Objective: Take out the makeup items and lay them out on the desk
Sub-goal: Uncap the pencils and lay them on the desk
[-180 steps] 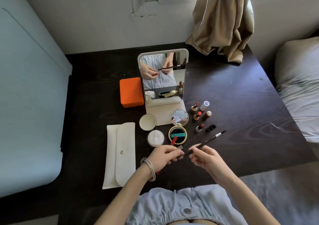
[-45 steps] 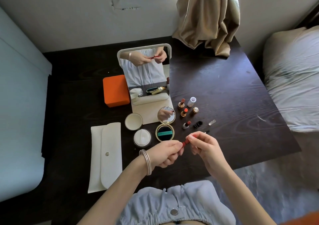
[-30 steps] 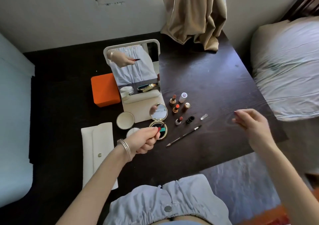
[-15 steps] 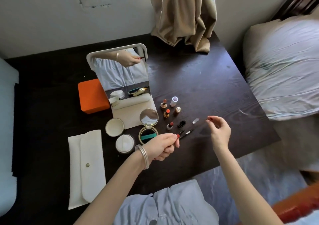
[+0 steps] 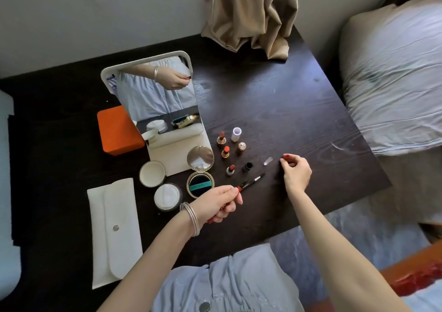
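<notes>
Left hand point(image 5: 218, 202), bangles on wrist, grips a red pencil point(image 5: 240, 188) near desk's front edge, tip pointing away toward a thin black brush point(image 5: 254, 180) lying on the desk point(image 5: 275, 101). Right hand point(image 5: 295, 171) w/ fingers curled, thumb & forefinger pinching a small red bit, just right of a clear cap point(image 5: 267, 161). Mid-desk: three open lipsticks point(image 5: 225, 151), white cap point(image 5: 236, 134), gold cap point(image 5: 242, 147), black cap point(image 5: 247, 167). Open gold compact point(image 5: 200, 171) beside a powder jar point(image 5: 167, 196) & its lid point(image 5: 152, 173). Standing mirror point(image 5: 157, 101) behind them, orange box point(image 5: 118, 131) to its left. White pouch point(image 5: 114, 230) flat at front-left corner. Beige curtain point(image 5: 248, 14) drapes onto back edge.
</notes>
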### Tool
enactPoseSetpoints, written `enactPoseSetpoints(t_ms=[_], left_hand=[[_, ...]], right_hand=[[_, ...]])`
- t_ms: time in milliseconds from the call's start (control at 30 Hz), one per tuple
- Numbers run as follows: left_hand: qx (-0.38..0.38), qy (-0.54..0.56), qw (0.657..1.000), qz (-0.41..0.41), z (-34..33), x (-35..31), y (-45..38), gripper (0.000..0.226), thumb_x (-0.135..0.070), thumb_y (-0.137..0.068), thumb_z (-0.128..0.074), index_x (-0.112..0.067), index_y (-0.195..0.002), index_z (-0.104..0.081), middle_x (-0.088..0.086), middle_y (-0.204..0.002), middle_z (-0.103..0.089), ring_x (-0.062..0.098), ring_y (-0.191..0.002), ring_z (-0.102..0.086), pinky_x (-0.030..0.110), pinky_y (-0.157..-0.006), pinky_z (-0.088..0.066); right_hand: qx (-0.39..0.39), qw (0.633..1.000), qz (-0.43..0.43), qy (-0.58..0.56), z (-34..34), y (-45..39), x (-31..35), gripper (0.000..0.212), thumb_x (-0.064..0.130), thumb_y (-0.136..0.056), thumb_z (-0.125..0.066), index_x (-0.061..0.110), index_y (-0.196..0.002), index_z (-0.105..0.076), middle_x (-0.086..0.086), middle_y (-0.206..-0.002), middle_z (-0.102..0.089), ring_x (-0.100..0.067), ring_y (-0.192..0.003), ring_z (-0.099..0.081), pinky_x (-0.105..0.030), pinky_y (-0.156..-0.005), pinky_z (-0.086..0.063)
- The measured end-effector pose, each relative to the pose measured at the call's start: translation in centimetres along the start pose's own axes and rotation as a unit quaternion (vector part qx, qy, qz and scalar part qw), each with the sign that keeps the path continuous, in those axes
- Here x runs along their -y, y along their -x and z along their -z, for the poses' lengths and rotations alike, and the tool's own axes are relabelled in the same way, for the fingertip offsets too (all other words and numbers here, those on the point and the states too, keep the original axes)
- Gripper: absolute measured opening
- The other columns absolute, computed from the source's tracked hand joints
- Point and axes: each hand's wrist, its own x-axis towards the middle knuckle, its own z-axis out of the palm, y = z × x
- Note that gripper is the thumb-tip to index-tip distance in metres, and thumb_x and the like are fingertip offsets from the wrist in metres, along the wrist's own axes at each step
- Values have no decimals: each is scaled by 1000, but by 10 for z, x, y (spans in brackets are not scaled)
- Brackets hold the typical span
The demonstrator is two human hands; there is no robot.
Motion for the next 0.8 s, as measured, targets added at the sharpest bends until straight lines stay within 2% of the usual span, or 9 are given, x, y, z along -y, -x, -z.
enactPoseSetpoints(t_ms=[133, 233, 333, 400, 467, 533, 600, 700, 800], left_hand=[[1, 3, 1000, 5, -1, 0, 0, 29, -23, -101, -32, -11, -85, -54, -4, -58, -47, 2, -37, -37, 14, -37, -29], [-14, -5, 1000, 10, -3, 2, 1, 27, -19, -101, -33, -12, -94, -58, -3, -65, -51, 3, -42, -41, 14, -43, -33], [-66, 15, 997, 23, -5, 6, -2, 26, -10, -99, -38, -7, -115, -58, 0, -79, -56, 4, -56, -49, 13, -50, -43], [-95, 25, 995, 21, -8, 11, -7, 33, -2, -95, -42, -4, -126, -54, 3, -88, -57, 6, -67, -55, 13, -58, -50], [-108, -8, 994, 4, -12, 16, -11, 39, 4, -91, -47, -6, -129, -52, 3, -94, -61, 7, -77, -60, 14, -66, -53], [-121, -59, 991, -17, -18, 23, -18, 40, 5, -88, -52, -7, -125, -57, 4, -101, -64, 7, -86, -62, 11, -69, -53], [-162, -122, 979, -38, -22, 32, -27, 34, 1, -85, -58, -8, -117, -64, 7, -105, -68, 11, -92, -64, 11, -72, -52], [-245, -226, 941, -59, -26, 47, -39, 20, -12, -81, -67, -16, -100, -72, 2, -94, -72, 10, -88, -65, 20, -79, -51], [-286, -289, 913, -43, -29, 54, -49, 15, -20, -81, -67, -22, -95, -71, -4, -90, -71, 7, -84, -63, 27, -84, -53]], right_hand=[[15, 1000, 6, 7, 2, 0, 1, 21, 18, -81, -71, 15, -102, -69, -6, -97, -66, -22, -88, -64, -25, -81, -43], [17, 1000, 2, -25, 11, 9, 8, 44, 18, -78, -75, 11, -117, -56, -4, -103, -55, -16, -81, -57, -28, -81, -44], [25, 999, -30, -13, 23, 40, 15, 24, 20, -87, -63, 7, -104, -54, -10, -101, -54, -15, -78, -52, -29, -79, -41], [148, 981, -104, -69, 31, 74, 20, 9, 18, -92, -57, 10, -87, -58, -10, -84, -60, -10, -61, -54, -23, -63, -45], [330, 912, -200, -143, 39, 111, 27, 17, 21, -93, -58, 12, -81, -64, -4, -72, -62, -2, -50, -54, -14, -48, -42], [402, 878, -214, -148, 40, 138, 24, 18, 29, -91, -61, 13, -90, -70, 1, -78, -70, -3, -60, -60, -16, -56, -47], [360, 894, -207, -168, 36, 152, 17, 18, 28, -89, -64, 14, -98, -71, 0, -81, -71, -5, -67, -62, -19, -63, -50], [286, 913, -229, -181, 29, 153, 11, 14, 21, -88, -65, 13, -96, -72, 0, -69, -63, -8, -68, -59, -17, -58, -47], [266, 920, -246, -146, 17, 146, 5, 11, 22, -85, -68, 14, -93, -73, -1, -74, -67, -10, -71, -63, -17, -57, -45]])
